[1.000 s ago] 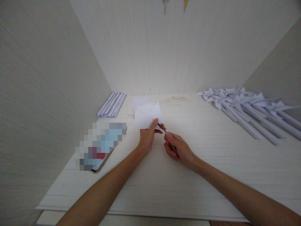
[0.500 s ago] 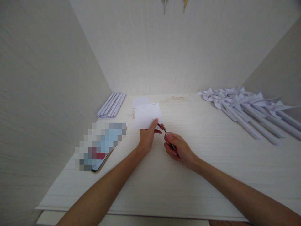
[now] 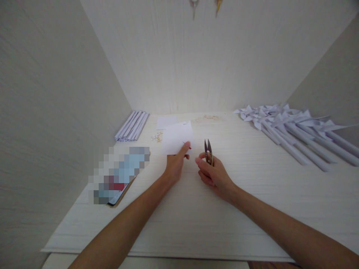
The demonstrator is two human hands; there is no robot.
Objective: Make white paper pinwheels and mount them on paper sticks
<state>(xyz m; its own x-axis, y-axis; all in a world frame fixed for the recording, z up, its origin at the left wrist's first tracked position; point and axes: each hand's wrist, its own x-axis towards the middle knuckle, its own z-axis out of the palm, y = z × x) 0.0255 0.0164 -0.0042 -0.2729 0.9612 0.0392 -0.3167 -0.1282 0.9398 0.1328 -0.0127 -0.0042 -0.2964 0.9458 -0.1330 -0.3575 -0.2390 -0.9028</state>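
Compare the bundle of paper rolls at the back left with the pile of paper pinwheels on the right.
The paper rolls are plain tubes; the paper pinwheels carry folded, pointed vanes at their far ends. The rolls lie tight and parallel in a small bundle against the left wall; the pinwheels are more numerous, spread loosely and overlapping along the right side. Both are white paper, lying flat on the table, untouched by either hand.

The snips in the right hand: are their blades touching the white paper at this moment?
No. The snips point upward in the right hand, apart from the white paper pinched by the left hand.
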